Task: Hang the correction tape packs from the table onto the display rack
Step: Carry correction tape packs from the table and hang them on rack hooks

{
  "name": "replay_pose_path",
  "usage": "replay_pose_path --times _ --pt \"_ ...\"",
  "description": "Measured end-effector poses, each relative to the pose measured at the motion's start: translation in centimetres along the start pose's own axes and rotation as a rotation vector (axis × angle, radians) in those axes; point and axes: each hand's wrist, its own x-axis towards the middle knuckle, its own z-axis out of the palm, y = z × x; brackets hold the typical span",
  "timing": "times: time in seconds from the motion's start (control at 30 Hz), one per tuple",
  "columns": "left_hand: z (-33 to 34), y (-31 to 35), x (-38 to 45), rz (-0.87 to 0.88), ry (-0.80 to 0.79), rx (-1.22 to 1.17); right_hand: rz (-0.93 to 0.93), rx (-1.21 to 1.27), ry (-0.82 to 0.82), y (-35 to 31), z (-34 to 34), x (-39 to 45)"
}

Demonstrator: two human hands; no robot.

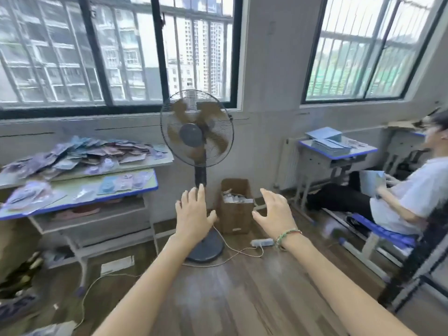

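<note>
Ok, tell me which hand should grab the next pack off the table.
Left, probably. The left hand is open and nearer the packs piled on the table at left; the right hand is farther.

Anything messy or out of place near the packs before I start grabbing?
The correction tape packs lie in a loose, overlapping heap on the table at left, not stacked. On the floor, the fan's cord trails loose to a power strip.

A standing fan (196, 137) occupies the middle of the frame, its round base (208, 248) on the wooden floor (242, 299). Just right of its pole sits an open cardboard box (236, 209), holding what may be crumpled paper. A white power strip (262, 242) lies lower right of the box. At the right edge, a seated person (409, 190) holds a blue sheet (372, 184).
</note>
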Motion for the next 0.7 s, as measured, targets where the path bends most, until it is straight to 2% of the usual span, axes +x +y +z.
replay_pose_path --times 0.3,0.7 --pt "0.1 -14.0 4.1 -0.299 -0.013 0.051 -0.262 0.054 -0.155 -10.3 10.3 11.1" --pt "1.6 -25.2 17.1 -0.565 0.041 0.048 -0.414 0.103 -0.276 -18.5 20.2 30.9"
